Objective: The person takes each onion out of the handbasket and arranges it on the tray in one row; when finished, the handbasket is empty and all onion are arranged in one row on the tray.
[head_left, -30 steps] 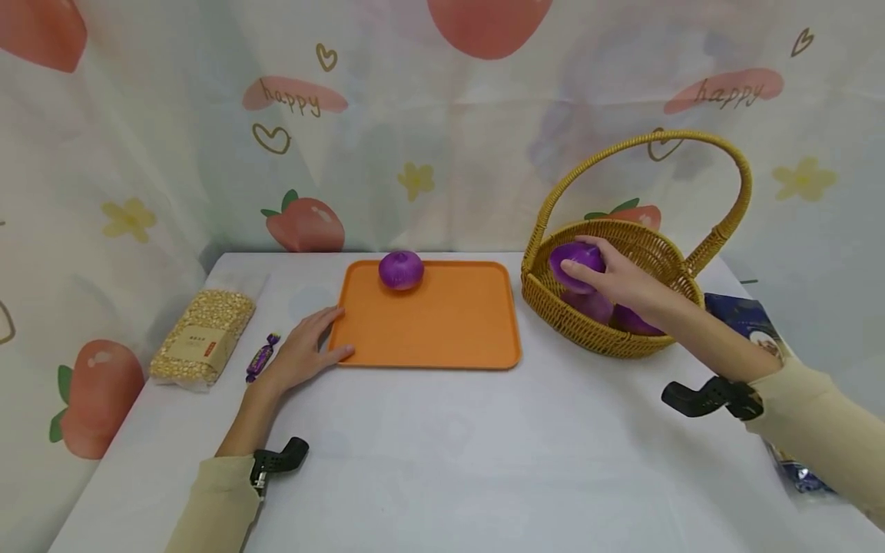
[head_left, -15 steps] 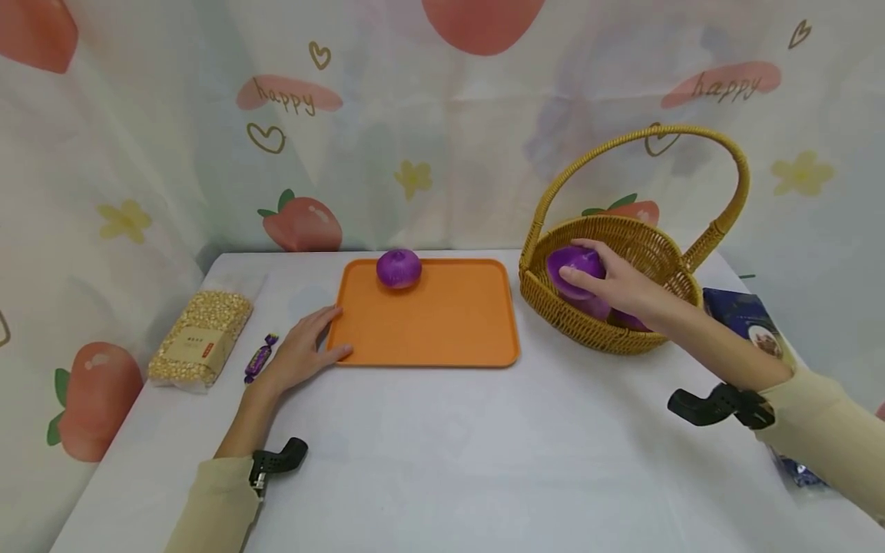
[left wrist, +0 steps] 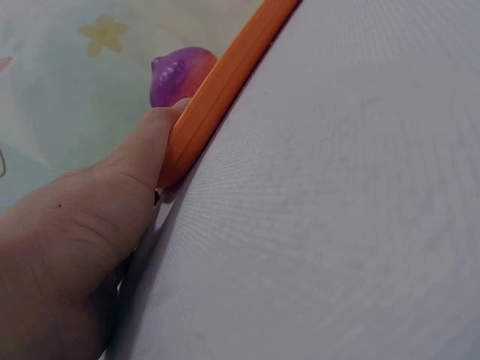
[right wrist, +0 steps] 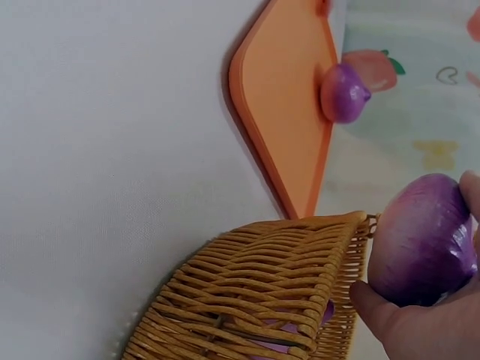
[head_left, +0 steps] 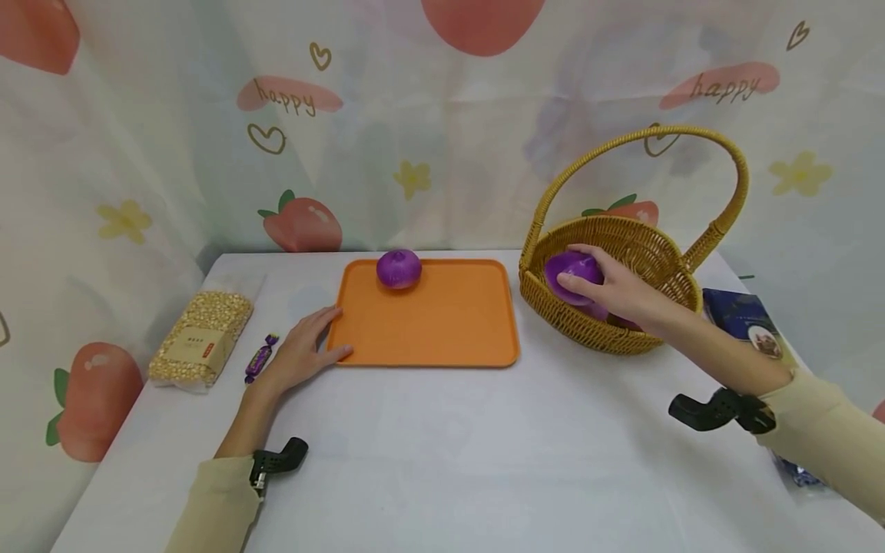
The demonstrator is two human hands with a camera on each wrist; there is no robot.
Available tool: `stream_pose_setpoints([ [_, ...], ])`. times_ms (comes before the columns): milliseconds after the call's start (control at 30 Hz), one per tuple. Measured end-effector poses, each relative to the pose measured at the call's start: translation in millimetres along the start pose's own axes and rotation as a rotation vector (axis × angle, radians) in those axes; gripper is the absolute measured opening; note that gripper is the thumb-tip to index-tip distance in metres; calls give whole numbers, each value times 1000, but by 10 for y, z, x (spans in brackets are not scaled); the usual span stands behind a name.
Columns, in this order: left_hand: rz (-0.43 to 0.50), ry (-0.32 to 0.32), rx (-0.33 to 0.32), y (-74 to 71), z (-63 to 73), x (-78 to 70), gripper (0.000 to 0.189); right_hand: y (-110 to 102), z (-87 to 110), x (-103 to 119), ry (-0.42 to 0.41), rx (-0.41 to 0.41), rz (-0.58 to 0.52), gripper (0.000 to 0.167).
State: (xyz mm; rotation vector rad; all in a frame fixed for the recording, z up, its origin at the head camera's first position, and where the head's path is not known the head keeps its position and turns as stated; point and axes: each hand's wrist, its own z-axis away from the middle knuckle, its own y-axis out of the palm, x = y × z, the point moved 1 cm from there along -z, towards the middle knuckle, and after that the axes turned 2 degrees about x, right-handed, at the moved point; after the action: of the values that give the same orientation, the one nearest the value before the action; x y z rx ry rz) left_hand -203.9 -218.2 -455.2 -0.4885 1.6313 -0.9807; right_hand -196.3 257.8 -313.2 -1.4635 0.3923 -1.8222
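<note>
Right hand (head_left: 614, 288) grips purple onion (head_left: 563, 269) over basket (head_left: 574, 321) — left hand (head_left: 302, 350), thumb and fingers apart, touches orange tray (head_left: 442, 322)

Purple onion (right wrist: 416, 244) in right hand (head_left: 614, 287)

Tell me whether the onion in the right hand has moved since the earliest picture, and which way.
Yes, slightly: in the head view, the held onion sits lower against the basket, hiding more of the onion beneath.

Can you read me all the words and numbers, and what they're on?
"happy", left on the backdrop.
"happy", right on the backdrop.
Too small to read: the label on the bag of kernels.
Too blurred to read: candy wrapper, blue packet.
No readable numbers.
</note>
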Motion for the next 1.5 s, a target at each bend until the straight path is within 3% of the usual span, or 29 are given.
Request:
stream_pose_setpoints([
  [833, -5, 23, -30, 9, 4, 13, 75, 122, -56, 38, -60, -16, 12, 76],
  [1500, -2, -2, -4, 10, 0, 7, 76, 320, -180, 197, -91, 2, -37, 76],
])
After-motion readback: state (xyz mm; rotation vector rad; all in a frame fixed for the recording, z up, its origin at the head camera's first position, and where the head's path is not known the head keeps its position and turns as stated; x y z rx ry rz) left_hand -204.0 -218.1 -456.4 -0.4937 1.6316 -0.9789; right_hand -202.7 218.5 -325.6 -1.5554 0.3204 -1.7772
